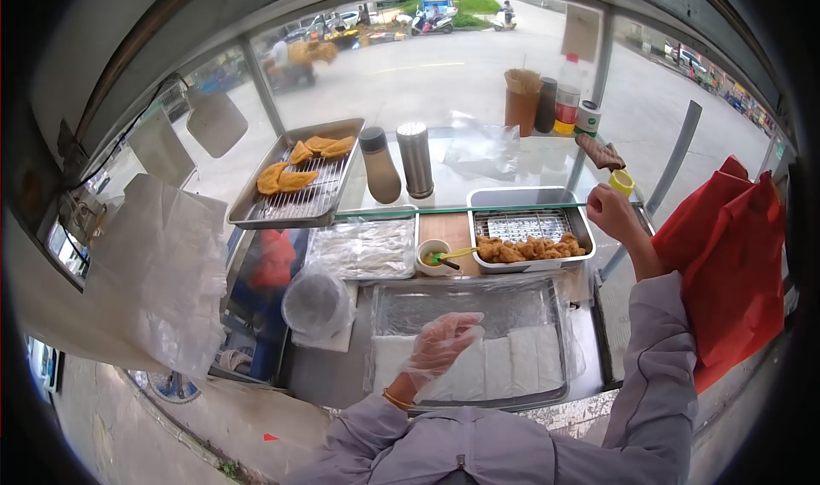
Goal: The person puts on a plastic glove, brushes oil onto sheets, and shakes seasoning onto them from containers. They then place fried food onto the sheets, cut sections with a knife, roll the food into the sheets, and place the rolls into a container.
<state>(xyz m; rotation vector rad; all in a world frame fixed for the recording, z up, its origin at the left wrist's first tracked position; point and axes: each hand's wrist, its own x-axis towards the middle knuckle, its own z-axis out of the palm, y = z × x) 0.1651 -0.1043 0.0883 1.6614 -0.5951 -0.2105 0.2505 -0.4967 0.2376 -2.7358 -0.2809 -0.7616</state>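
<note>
My left hand (442,345), in a clear plastic glove, hovers over a metal tray (465,297) of white rectangular pieces (536,358) under clear film; its fingers are bent together and anything between them is too small to tell. Bare and curled, my right hand (612,211) is at the right end of the glass shelf edge, just below a yellow tape roll (621,182). What its fingers hold, if anything, is hidden. Left of it, a white-rimmed tray (530,196) holds fried pieces (531,248) on a rack. A small cup (430,254) with a yellow-green brush stands beside that tray.
Upper left, a rack tray (242,215) holds golden fried pieces (288,180). Two shakers (416,160) stand beside it. Bottles and a stick holder (522,107) are at the back right. Red bags (726,263) hang right, clear bags (162,263) left. A plastic-covered tub (318,301) sits left of centre.
</note>
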